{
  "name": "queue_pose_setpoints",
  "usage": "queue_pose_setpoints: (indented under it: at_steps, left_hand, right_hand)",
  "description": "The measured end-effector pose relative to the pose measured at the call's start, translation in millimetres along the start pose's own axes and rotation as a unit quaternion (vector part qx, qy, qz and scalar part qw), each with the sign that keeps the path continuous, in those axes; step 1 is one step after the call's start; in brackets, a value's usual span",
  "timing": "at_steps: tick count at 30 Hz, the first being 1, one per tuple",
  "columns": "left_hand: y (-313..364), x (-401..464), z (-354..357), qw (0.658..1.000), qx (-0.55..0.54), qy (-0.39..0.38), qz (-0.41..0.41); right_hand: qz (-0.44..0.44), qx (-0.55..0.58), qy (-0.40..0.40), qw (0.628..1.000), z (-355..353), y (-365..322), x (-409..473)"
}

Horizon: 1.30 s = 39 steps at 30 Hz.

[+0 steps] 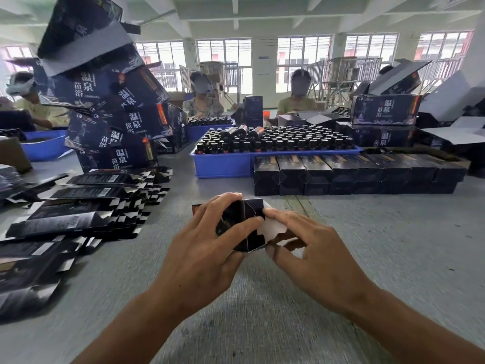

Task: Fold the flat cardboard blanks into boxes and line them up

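Head view: grey table [367, 245] seen from above, with a half-folded dark box [249, 224] held over it, close to the near edge and about in the middle. Left hand [210, 243] wrapped around the left side of the box – fingers curled over the top, thumb under the lower corner. Right hand [301, 240] at the right end of the box, fingers bent, forefinger tip pressed on a dark panel, other fingers pinching the white end flap [273, 227]. Both hands closed on the box, neither one loose.

Left of the box, spread over the table – a pile of flat blanks [78, 214], dark with white notched edges, overlapping each other. Behind the box and a little to the right, a row of finished boxes [354, 174] lined side by side, touching, two layers high. Just behind that row, a blue tray [223, 166] full of small dark bottles [288, 140]. Far left behind the blanks, a leaning stack of bigger printed cartons [115, 106]. More such cartons [385, 111] behind the tray to the right. Other people [296, 101] seated at the far side of the table, faces not clear.
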<state>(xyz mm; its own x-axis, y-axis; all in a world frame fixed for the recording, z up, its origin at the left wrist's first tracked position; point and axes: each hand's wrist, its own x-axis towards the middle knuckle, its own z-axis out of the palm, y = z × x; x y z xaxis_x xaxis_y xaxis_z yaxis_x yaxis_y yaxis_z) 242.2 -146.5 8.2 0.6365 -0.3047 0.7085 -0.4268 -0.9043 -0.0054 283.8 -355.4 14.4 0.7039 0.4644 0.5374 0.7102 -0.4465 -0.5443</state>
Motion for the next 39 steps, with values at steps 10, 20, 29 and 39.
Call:
queue_pose_setpoints:
  at_steps: [10, 20, 29, 39]
  left_hand:
    - [5.5, 2.2, -3.3, 1.000, 0.017, -0.013, 0.021]
    - [4.1, 2.6, -4.0, 0.999, 0.037, -0.003, 0.010]
    - [6.8, 1.2, -0.3, 1.000, 0.010, 0.015, 0.005]
    - [20.4, -0.4, 3.6, 0.991, -0.099, 0.028, -0.080]
  right_hand:
    - [-0.013, -0.009, 0.080, 0.997, 3.5, 0.9, -1.6]
    - [-0.006, 0.054, 0.047, 0.997, 3.3, 1.6, -4.6]
    - [0.036, 0.159, 0.071, 0.984, 0.4, 1.2, -0.9]
    - [0.061, 0.181, 0.067, 0.979, 0.7, 0.8, 0.8]
